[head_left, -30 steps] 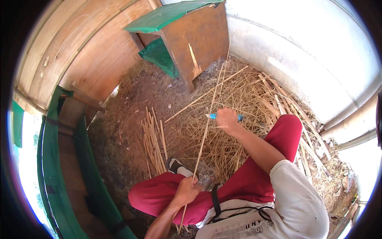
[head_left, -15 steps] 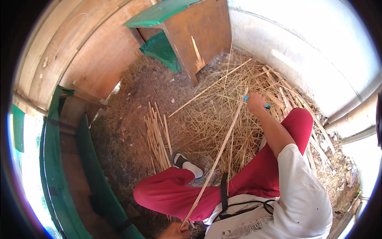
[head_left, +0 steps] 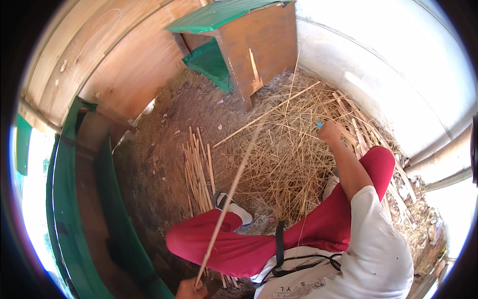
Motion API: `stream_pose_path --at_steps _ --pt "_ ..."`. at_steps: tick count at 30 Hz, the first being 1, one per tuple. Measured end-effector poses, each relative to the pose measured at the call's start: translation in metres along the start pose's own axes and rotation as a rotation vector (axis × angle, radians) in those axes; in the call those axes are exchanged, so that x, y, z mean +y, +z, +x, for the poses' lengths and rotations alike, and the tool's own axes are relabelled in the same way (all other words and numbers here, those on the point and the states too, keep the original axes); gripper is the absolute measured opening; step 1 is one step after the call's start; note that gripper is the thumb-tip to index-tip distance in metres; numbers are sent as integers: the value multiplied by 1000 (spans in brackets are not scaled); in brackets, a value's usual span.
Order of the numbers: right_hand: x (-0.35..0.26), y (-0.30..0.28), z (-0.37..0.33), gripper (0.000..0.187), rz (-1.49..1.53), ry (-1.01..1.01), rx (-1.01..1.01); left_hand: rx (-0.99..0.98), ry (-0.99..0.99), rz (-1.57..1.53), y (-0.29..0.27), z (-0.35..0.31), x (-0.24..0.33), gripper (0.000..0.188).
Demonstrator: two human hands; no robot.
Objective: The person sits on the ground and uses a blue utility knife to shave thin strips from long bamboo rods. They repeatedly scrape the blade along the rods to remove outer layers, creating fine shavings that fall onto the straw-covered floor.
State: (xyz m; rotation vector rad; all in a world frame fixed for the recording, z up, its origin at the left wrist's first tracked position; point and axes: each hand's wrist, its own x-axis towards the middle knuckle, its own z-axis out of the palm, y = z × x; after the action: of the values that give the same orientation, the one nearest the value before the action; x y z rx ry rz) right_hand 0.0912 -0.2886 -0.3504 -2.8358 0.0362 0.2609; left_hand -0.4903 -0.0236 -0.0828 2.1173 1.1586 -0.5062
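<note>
My left hand (head_left: 191, 289), at the lower edge, is closed around the end of a long thin bamboo strip (head_left: 225, 205). The strip slants up and away over my left leg, its far end blurred above the shavings. My right hand (head_left: 329, 133) is wrapped around a blue-handled tool (head_left: 319, 125); only a bit of blue shows beside the fist, and I cannot make out a blade. The strip's far end is apart from this hand. Beneath the right hand lies a heap of thin straw-coloured shavings (head_left: 284, 164).
A bundle of split strips (head_left: 196, 167) lies on the dirt floor ahead of my left foot. More flat strips (head_left: 363, 124) lie along the white wall at right. A wooden box with green sheeting (head_left: 264, 45) stands at the back; a green-covered wooden bench (head_left: 82, 199) lines the left.
The strip's far end has swung left, away from the right hand and tool. My left hand has moved left with the strip. The right hand sits slightly lower and farther right.
</note>
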Motion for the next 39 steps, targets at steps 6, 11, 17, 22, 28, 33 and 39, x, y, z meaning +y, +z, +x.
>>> stream_pose_path --at_steps 6,11,17,22,28,33,39 --pt "-63 -60 -51 36 -164 -148 -368 -30 44 -339 11 42 -18 40" --pt "-78 -33 -154 79 -623 -599 -1069 -52 151 -389 25 58 -37 41" --pt "-64 0 -199 55 -693 -885 -1347 -108 117 -313 19 52 -30 39" --pt "-99 -86 -137 44 -189 -524 -745 -162 132 -300 18 41 -27 40" --pt "-91 -151 -55 31 300 -179 430 -384 44 -596 14 43 -2 43" --pt "-94 -74 -49 31 79 -397 118 -609 -48 -849 23 52 -13 49" --pt "-154 -79 -187 43 668 -515 -702 -689 74 -999 49 84 25 48"
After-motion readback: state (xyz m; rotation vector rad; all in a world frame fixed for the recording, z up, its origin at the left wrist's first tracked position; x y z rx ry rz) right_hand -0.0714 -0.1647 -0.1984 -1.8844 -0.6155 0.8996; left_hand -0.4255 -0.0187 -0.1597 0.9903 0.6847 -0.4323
